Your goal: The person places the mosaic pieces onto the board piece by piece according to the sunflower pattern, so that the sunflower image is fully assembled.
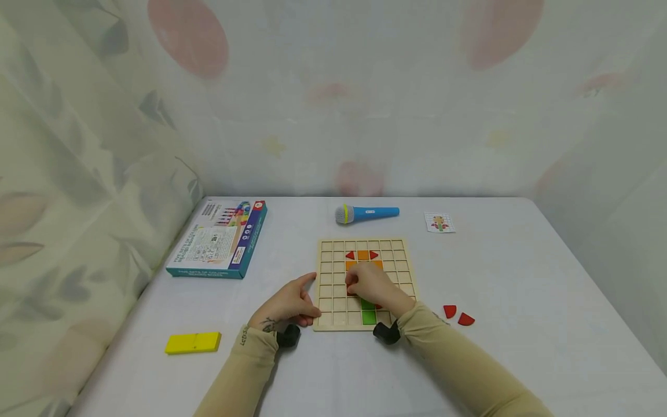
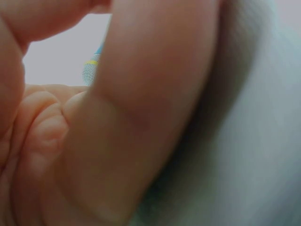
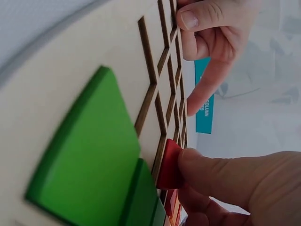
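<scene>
A wooden grid board [image 1: 325,292] lies on the white table, partly filled with orange, red and green tiles. Over its middle, my right hand [image 1: 372,284] pinches a small red tile [image 3: 170,165] between thumb and fingers, down at the grid lines. Near the board's front edge are green tiles [image 1: 369,317], which loom large in the right wrist view. My left hand [image 1: 285,302] rests against the board's left edge, thumb and forefinger stretched out along it and the other fingers bent under. Some tiles are hidden beneath my right hand.
Two loose red tiles [image 1: 466,319] lie right of the board. A patterned picture card [image 1: 440,222] and a blue toy microphone [image 1: 375,213] are behind it. To the left are a flat box [image 1: 216,238] and a yellow block-shaped object [image 1: 193,342].
</scene>
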{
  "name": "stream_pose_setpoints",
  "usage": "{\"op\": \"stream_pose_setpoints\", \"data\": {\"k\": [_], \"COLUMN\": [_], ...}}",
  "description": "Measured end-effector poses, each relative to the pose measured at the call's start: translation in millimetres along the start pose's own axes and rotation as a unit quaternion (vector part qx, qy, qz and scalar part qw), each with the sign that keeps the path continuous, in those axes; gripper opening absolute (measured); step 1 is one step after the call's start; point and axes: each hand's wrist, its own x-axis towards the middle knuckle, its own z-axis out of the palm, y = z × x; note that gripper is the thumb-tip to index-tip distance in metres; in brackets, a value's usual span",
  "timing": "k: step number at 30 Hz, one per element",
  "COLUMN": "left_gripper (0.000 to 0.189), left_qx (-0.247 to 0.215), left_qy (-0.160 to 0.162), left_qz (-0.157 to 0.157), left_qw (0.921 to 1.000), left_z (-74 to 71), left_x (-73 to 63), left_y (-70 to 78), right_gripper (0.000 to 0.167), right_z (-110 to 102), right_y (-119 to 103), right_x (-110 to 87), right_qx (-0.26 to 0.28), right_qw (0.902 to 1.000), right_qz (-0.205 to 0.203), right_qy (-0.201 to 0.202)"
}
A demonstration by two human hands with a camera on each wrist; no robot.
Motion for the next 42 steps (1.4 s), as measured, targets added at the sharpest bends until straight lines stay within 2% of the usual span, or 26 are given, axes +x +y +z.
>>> {"op": "stream_pose_setpoints", "data": {"k": [7,13,17,20,24,28,34,36,42], "left_gripper": [0.1,0.1,0.1,0.1,0.1,0.1,0.099,0.099,0.1], "left_qx": [0.004,0.015,0.013,0.008,0.002,0.009,0.023,0.024,0.02], "left_qy": [0.003,0.002,0.004,0.003,0.0,0.0,0.002,0.004,0.004], "left_qz": [0.004,0.01,0.004,0.001,0.0,0.004,0.002,0.001,0.004], "left_qw": [1.0,0.9998,0.9999,1.0,1.0,1.0,0.9997,0.9997,0.9998], "left_z": [-0.4,-0.9,-1.4,-1.4,-0.9,-0.5,-0.3,-0.6,-0.6], "left_x": [-0.6,-0.3,0.4,0.3,-0.3,-0.5,-0.2,-0.1,0.6], "left_y": [-1.2,-1.0,-0.9,-0.9,-0.9,-0.6,-0.4,-0.5,-0.7], "right_gripper": [0.004,0.011,0.009,0.006,0.023,0.034,0.038,0.038,0.038], "right_z": [2.9,5.6,6.2,-1.8,-25.6,-53.9,-82.0,-85.4,-82.2], "right_y": [-1.2,-5.7,-8.7,-12.1,-12.1,0.9,39.9,52.8,79.6], "right_x": [-0.6,-5.2,-8.5,-12.6,-21.9,-38.5,-74.8,-87.4,-116.8], "right_qx": [-0.042,-0.107,-0.142,-0.145,-0.141,-0.15,-0.181,-0.196,-0.218], "right_qw": [0.9991,0.9936,0.9882,0.9865,0.9847,0.9812,0.973,0.9708,0.9685], "right_qz": [-0.003,-0.021,-0.03,-0.033,-0.012,0.025,0.044,0.055,0.1], "right_qy": [0.001,0.029,0.048,0.068,0.102,0.119,0.136,0.127,0.068]}}
